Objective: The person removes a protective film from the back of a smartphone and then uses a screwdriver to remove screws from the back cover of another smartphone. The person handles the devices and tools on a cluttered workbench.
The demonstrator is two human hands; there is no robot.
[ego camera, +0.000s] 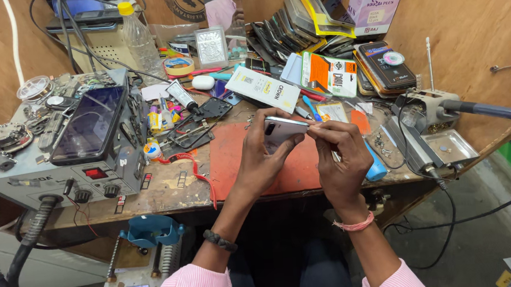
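Observation:
My left hand (259,161) grips a silver-white phone (280,128) from below and holds it tilted above a red work mat (229,157). My right hand (339,155) pinches a thin metal tool (309,128) whose tip touches the phone's right edge. Both hands hover over the middle of a cluttered wooden bench (169,194). Pink sleeves cover my forearms, with a dark bracelet on the left wrist and a pink band on the right.
A grey rework station (59,172) with a dark phone (88,125) lying on it stands at the left. A plastic bottle (138,38), a tape roll (178,65), glue tubes and boxes crowd the back. At the right sit a small metal tray (456,145) and a holder.

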